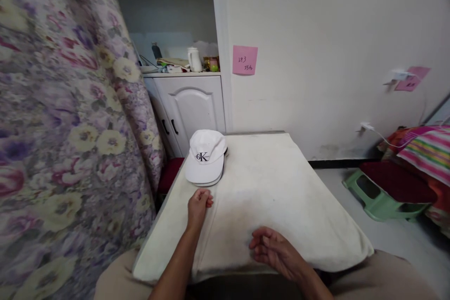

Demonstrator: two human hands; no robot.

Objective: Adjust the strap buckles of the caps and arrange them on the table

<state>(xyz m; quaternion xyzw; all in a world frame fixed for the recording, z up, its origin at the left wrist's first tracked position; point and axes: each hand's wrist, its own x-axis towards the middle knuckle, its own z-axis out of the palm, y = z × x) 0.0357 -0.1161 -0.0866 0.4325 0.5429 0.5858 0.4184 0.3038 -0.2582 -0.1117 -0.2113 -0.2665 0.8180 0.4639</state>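
White cap (206, 157) sits brim toward me, probably for an easy grip. My left hand (198, 204) is just beside it, fingers curled together; right hand's (277, 251) fingers are loosely apart.

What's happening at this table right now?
Neither hand is holding anything. The left hand is nearest the white CK baseball cap, just short of its brim. The right hand is at the near edge of the cloth-covered table, fingers loosely curled. The cap sits toward the table's left side, brim facing the person.

Matt white cloth cap (206, 152); soft pale tablecloth (267, 173).
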